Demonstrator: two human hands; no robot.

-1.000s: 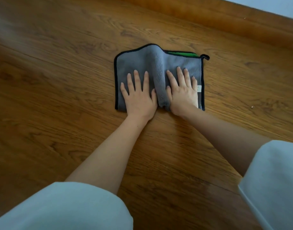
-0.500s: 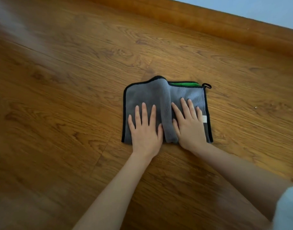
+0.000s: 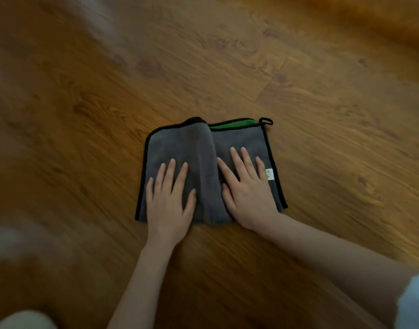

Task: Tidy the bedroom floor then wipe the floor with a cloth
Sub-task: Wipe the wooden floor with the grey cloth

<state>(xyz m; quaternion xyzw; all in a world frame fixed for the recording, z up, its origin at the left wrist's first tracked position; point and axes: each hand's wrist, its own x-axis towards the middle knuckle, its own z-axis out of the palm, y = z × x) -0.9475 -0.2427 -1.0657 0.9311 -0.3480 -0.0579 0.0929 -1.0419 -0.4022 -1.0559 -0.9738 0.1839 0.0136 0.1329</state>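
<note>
A folded grey cloth [image 3: 180,144] with black trim, a green underside showing at its far edge and a small hanging loop at its far right corner lies flat on the wooden floor [image 3: 85,119]. My left hand [image 3: 168,200] presses on the cloth's left half with straight, spread fingers. Flat on the right half lies my right hand [image 3: 247,193], fingers straight. A raised crease runs between the two hands.
Brown wood-grain planks fill the view on all sides. A wooden skirting board [image 3: 381,17] runs along the far right. My light trouser knees show at the bottom left [image 3: 23,320] and bottom right [image 3: 414,302].
Both hands have slid the cloth back towards me across the floor. They stay flat on it in the same places. The skirting board has moved to the top edge of the view.
</note>
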